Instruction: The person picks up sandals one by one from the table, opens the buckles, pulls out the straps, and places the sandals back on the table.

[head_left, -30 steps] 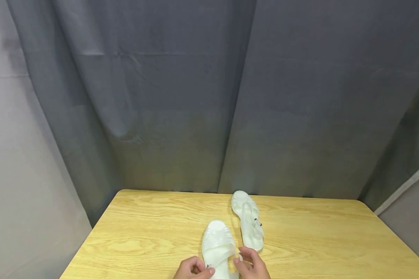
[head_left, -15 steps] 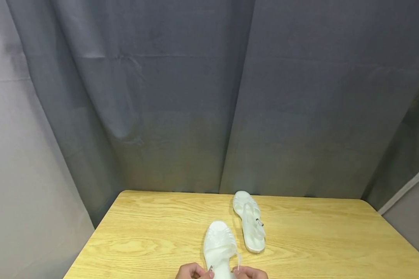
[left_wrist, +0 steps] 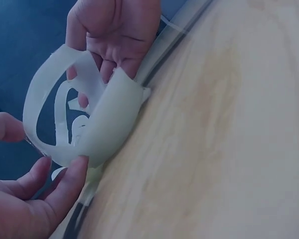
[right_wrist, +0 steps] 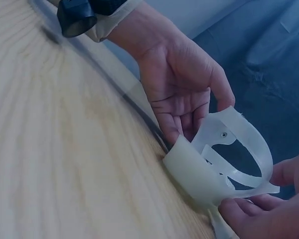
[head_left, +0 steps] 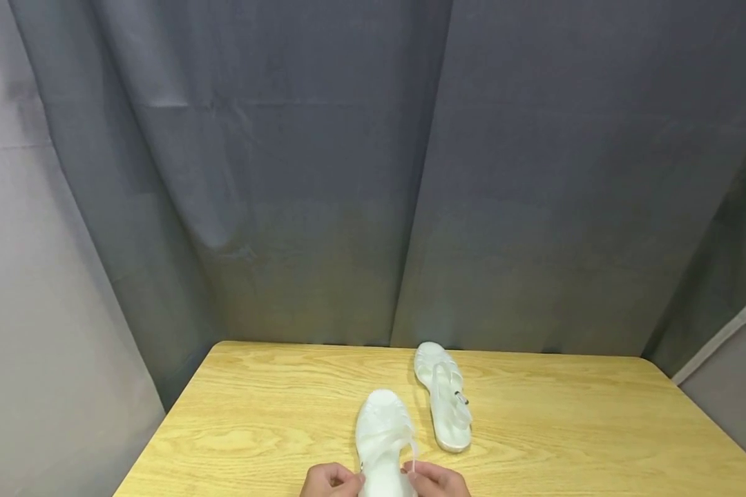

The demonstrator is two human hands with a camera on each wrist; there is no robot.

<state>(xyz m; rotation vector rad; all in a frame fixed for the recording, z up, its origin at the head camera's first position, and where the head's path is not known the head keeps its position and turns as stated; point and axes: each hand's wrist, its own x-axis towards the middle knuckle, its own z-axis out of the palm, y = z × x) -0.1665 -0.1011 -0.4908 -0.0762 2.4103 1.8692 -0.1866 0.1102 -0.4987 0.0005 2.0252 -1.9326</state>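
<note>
Two pinches on near sandal (head_left: 383, 442), your left hand (head_left: 331, 481) opposite right hand (head_left: 437, 480), likely steadying it; far sandal (head_left: 450, 422) beyond right.

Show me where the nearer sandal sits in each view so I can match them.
Head: nearer sandal at bottom centre, between left hand and right hand, cut off by the lower edge.
Left wrist: nearer sandal in the left half, heel end showing.
Right wrist: nearer sandal right of centre, somewhat low.
Shared landmark: the wooden tabletop.
</note>
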